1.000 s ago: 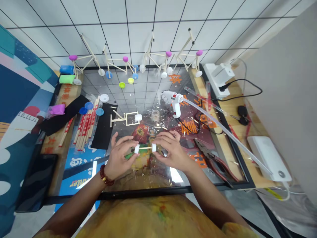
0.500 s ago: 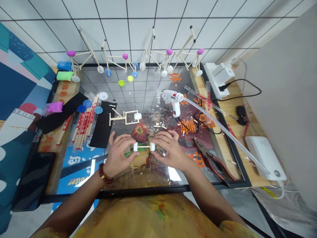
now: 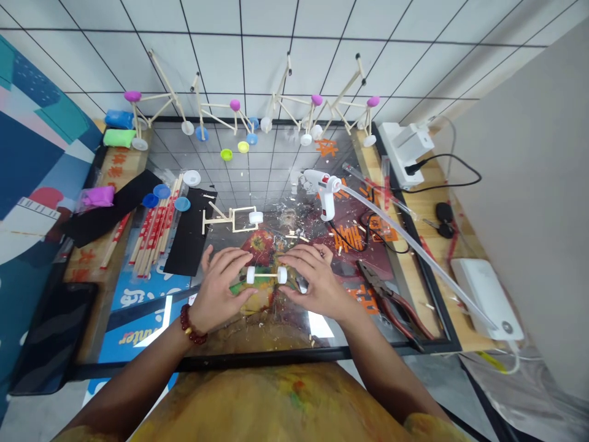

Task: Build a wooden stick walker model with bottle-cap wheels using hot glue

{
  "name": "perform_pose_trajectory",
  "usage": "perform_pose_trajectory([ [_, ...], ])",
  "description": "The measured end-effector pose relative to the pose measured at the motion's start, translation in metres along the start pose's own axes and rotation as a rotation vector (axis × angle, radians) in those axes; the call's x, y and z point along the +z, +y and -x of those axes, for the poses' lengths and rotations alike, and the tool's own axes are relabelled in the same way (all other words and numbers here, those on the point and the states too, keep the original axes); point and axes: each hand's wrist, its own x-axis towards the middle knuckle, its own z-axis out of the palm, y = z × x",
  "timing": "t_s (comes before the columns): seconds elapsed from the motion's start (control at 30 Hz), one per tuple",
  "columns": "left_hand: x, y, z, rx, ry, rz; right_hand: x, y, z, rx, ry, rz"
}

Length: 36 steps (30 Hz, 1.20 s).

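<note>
A pair of white bottle caps (image 3: 251, 275) joined by a thin wooden stick (image 3: 265, 275) stands on the glass tabletop between my hands. My left hand (image 3: 217, 283) curves around the left cap, thumb and fingertips apart with a small gap to it. At the other end my right hand (image 3: 315, 281) is likewise open, its fingers just off the right cap (image 3: 282, 275). Beyond them lies a small frame of glued sticks (image 3: 221, 219) with a white cap (image 3: 256, 217) at its right end.
A glue gun (image 3: 326, 190) with a long glue stick and pliers (image 3: 391, 301) lie to the right. Wrapped chopsticks (image 3: 151, 239), black strips (image 3: 189, 236) and a phone (image 3: 55, 337) are at left. Several stick models with pink seats (image 3: 316, 99) line the wall.
Both hands have loosened from the caps, their fingers and thumbs parting. The capped stick stays in nearly the same place, and the view has shifted slightly.
</note>
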Motion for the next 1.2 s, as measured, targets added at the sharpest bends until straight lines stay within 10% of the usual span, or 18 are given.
perform_pose_trajectory([
  [0.53,0.000,0.000,0.001,0.024,0.052,0.074,0.002,-0.008,-0.002,-0.019,0.025,-0.062],
  [0.8,-0.046,-0.002,0.025,0.007,0.173,-0.020,0.004,-0.042,-0.032,-0.150,-0.060,-0.084],
  [1.2,-0.081,-0.044,0.102,-0.201,0.288,-0.155,0.081,-0.090,-0.090,-0.394,-0.279,-0.095],
])
